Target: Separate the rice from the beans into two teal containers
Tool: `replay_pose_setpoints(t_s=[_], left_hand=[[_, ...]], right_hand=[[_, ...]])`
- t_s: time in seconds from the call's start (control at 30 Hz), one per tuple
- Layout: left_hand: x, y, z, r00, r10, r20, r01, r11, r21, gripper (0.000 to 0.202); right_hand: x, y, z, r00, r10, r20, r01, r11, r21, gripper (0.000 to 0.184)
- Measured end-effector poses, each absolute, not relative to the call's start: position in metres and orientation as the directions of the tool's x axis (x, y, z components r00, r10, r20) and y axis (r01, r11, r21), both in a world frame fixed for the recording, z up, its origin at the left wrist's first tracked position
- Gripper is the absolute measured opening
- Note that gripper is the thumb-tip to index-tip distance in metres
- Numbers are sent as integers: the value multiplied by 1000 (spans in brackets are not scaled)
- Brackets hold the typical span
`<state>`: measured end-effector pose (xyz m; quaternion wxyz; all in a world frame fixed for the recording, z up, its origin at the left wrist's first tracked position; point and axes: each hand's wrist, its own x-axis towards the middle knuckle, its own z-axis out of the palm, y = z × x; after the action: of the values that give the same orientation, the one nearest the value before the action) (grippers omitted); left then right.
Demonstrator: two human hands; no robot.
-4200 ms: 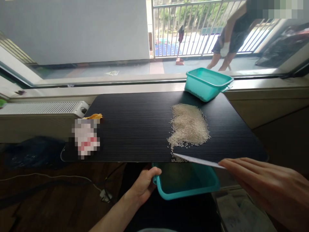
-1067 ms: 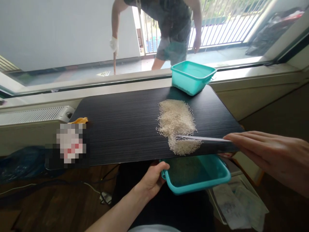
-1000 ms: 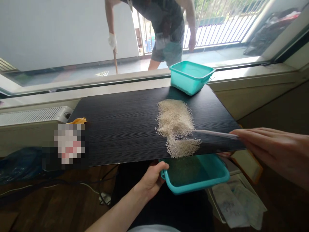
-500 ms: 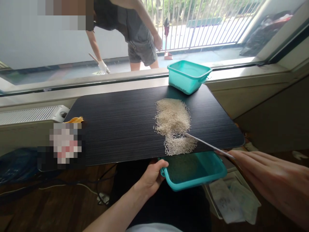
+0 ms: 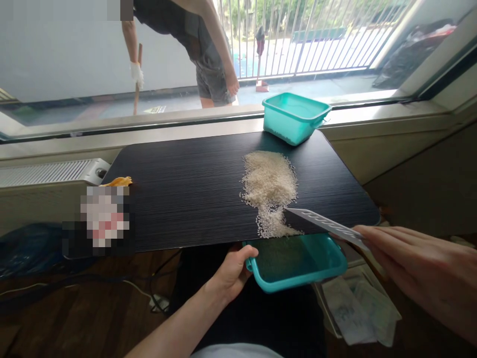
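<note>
White rice grains (image 5: 270, 176) lie in a heap on the black tabletop (image 5: 179, 194), with a narrower patch trailing to its near edge. My left hand (image 5: 236, 271) is closed on the left rim of a teal plastic tub (image 5: 298, 283), held below that edge and partly under the table. My right hand (image 5: 395, 248) grips a flat white slotted strip (image 5: 328, 223), its kind unclear. The strip slants leftward, its tip beside the narrow patch of grains. Shadow makes the inside of the held tub hard to read.
A second teal tub (image 5: 294, 122) stands at the table's back right corner by the window. On the left sit a blurred packet (image 5: 102, 214) and a white radiator (image 5: 55, 171). Outside, a person (image 5: 175, 30) in a white glove holds a wooden stick.
The strip has turned to show its slotted flat face. The near patch of rice is narrower on its right side. Outside, the person's gloved hand has risen with the stick now upright.
</note>
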<state>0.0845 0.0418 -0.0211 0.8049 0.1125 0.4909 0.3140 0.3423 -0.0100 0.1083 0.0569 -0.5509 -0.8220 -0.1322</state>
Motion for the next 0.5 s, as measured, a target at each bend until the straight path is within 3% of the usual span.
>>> replay_pose_setpoints(t_s=[0.17,0.37,0.5], left_hand=[[80,43,-21,313,608,-730,-406,780,476,13],[70,44,-21,306,607,-733,-387,783,487,16],[65,44,-23,305,617,-725,-404,773,489,18]], right_hand=[[328,-9,115,-473,861,188,881,461,105,27],[327,-5,115,-357,911,207,934,345,92,24],[327,-9,110,-441,875,198,896,441,45,27]])
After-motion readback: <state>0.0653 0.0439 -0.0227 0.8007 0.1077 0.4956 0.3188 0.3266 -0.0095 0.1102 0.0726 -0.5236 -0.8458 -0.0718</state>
